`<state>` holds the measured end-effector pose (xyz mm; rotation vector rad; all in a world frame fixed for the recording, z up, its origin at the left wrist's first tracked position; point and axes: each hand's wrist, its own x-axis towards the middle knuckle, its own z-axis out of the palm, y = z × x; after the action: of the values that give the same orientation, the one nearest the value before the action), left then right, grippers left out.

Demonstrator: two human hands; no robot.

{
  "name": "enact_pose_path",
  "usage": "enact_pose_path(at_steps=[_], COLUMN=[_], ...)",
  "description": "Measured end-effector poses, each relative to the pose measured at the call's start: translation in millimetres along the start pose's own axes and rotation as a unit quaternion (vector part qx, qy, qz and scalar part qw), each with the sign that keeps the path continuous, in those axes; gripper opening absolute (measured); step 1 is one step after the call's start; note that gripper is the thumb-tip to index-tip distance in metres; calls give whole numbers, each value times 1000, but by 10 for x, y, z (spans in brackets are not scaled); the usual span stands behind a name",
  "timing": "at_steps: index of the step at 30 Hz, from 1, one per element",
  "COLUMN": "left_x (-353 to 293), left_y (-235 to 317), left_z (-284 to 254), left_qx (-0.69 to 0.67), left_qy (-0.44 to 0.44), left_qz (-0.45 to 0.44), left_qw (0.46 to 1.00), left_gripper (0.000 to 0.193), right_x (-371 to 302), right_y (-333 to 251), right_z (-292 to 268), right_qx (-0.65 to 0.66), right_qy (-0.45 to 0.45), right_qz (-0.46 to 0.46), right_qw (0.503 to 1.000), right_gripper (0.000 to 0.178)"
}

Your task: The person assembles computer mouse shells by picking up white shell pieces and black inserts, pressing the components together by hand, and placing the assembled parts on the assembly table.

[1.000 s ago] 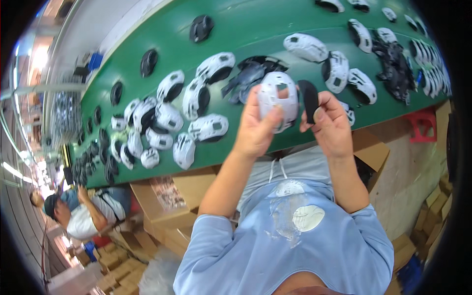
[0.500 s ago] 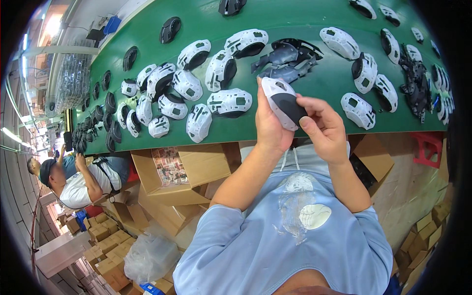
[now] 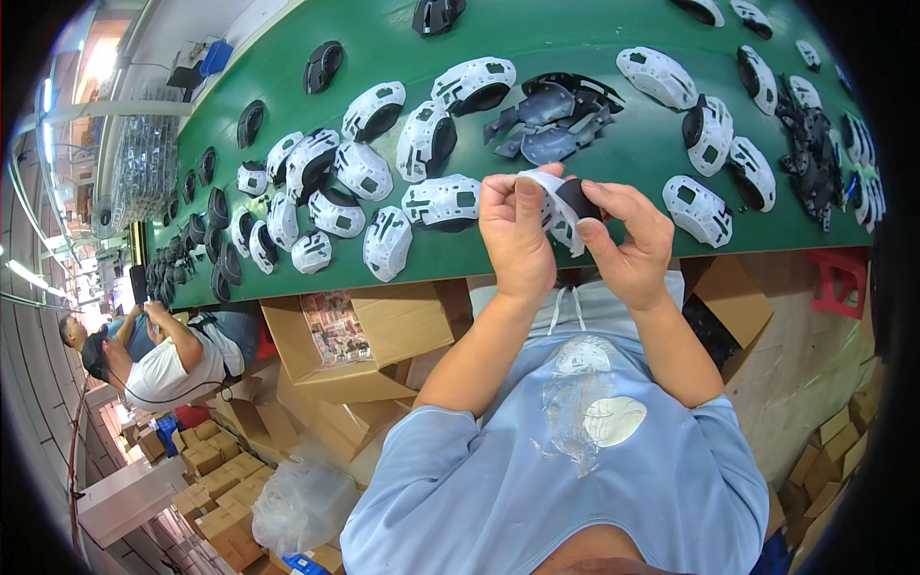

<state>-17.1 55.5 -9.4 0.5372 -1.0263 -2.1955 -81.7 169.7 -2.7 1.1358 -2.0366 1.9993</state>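
Just above the table's near edge, both hands hold one small curved plastic shell [image 3: 578, 201], white with a black panel. My left hand [image 3: 517, 240] grips its white side, thumb on top and fingers behind. The thumb and fingers of my right hand [image 3: 632, 244] pinch the black side. The shell is tilted, and part of it is hidden by my fingers. Close by on the left lies a white shell with cutouts [image 3: 441, 201]. Beyond my hands is a loose pile of dark grey and black curved pieces [image 3: 551, 120].
Many white-and-black shells [image 3: 364, 171] are spread over the green table [image 3: 594, 29], on both sides. Dark parts are heaped [image 3: 810, 158] at the right. Below the edge stand open cartons [image 3: 398, 321] and a red stool [image 3: 839, 281]. Another person [image 3: 172, 369] sits at the left.
The held shell has been turned, so its black panel now faces up and right and its white edge stands up. My left thumb has moved over its top.
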Motion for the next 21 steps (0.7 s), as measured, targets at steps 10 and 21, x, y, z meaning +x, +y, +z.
enact_pose_path(at_steps=[10,21], left_x=[-54,-41], left_y=[-4,-51], left_z=[-193,-372], left_qx=[45,3], left_qy=[-23,-164], left_qz=[-22,-75], left_qw=[998,984], left_gripper=[37,36], right_x=[-34,153], right_y=[5,90], right_z=[-1,-284], right_qx=[37,109], right_qy=[-28,-161], right_qz=[62,105], right_qw=[997,975], right_gripper=[38,32])
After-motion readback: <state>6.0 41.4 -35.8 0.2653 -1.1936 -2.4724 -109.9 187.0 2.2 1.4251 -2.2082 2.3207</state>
